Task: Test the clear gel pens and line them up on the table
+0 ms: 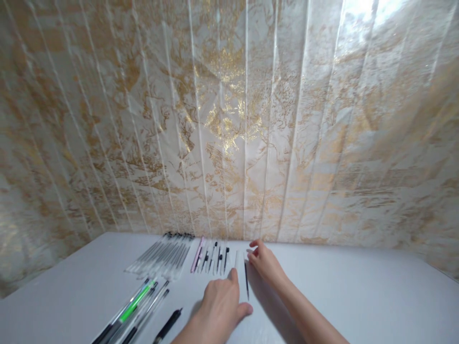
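Observation:
My left hand (pixel 223 298) is over the white table with its index finger stretched forward and its thumb spread to the right. The index fingertip is at the near end of a slim clear pen tube (pixel 237 259). To the right of that tube is a pen refill (pixel 246 279) with a dark ink column and its tip pointing toward me. At the refill's far end, the curled fingers of my right hand (pixel 263 262) close on it; the exact contact is hard to make out. Left of the tube are several short clear and black pen parts (pixel 217 260) in a row.
A pale purple pen (pixel 197 255) ends the row. Many clear pens or barrels (pixel 161 258) lie side by side at the back left. Several pens, one a bright green pen (pixel 136 301), and a black pen (pixel 168 326) lie at front left. A gold-patterned curtain (pixel 222 119) hangs behind the table (pixel 358 291).

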A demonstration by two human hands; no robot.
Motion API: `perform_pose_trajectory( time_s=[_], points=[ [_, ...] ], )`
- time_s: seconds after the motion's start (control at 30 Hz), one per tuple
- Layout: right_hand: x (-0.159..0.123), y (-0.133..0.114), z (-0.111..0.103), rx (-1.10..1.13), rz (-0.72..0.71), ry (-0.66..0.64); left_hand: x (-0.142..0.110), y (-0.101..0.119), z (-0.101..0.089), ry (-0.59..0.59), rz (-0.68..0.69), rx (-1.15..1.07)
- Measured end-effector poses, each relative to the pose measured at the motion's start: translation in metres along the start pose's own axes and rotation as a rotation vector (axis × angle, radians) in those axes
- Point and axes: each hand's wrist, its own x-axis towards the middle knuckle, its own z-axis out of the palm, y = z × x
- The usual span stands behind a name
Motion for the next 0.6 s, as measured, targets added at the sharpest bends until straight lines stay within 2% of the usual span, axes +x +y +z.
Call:
perform_pose_trajectory(
  time_s=[0.13, 0.2, 0.3, 0.6],
  points=[
    [-0.024, -0.013, 0.001, -0.519, -0.091, -0.109, 0.002, -0.004, 0.001, 0.011, -0.007, -0.013],
    [-0.033, -0.018, 0.002, -0.613, -0.087, -0.139, 0.004, -0.005, 0.005, 0.016, -0.008, -0.022],
    [-0.037, -0.024, 0.005, -0.637, -0.092, -0.138, 0.008, -0.005, 0.011, 0.017, 0.001, -0.031],
    [-0.03, -0.033, 0.004, -0.507, -0.123, -0.142, 0.025, -0.011, 0.018, 0.083, -0.007, -0.045]
  ],
)
